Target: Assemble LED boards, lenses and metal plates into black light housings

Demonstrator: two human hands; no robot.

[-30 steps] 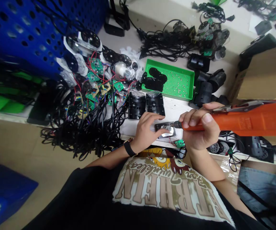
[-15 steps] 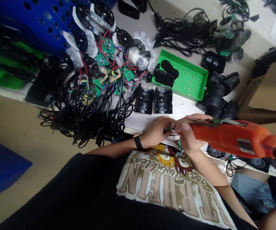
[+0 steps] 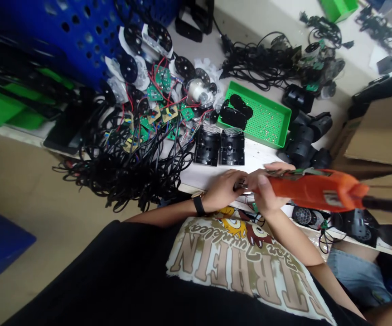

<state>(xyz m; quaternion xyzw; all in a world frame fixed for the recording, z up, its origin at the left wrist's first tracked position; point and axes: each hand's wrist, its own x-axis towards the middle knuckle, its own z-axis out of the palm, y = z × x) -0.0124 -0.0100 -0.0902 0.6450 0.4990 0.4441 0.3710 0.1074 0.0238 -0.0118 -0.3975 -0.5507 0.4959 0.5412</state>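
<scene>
My right hand (image 3: 266, 192) is wrapped round an orange electric screwdriver (image 3: 311, 192), which lies nearly level with its back end out to the right. Its metal tip (image 3: 242, 184) reaches my left hand (image 3: 223, 190), which wears a dark wristband (image 3: 198, 204). The left fingers are curled close round the tip; whatever they grip is mostly hidden, with thin wires and a bit of green circuit board just below. Two open black housing halves (image 3: 206, 147) with honeycomb ends stand side by side just beyond my hands.
A green perforated tray (image 3: 267, 113) holds black oval pieces and small screws. Left of it lie tangled black cables (image 3: 128, 176), circuit boards (image 3: 162, 79) and clear lamp parts. To the right are black cylindrical housings (image 3: 301, 145) and a cardboard box (image 3: 381, 131). Another person's denim-clad leg (image 3: 355, 271) shows lower right.
The view has shifted a little, so the bench things sit slightly lower. The screwdriver's back end has swung slightly toward me or shortened in view; both hands keep their hold.
</scene>
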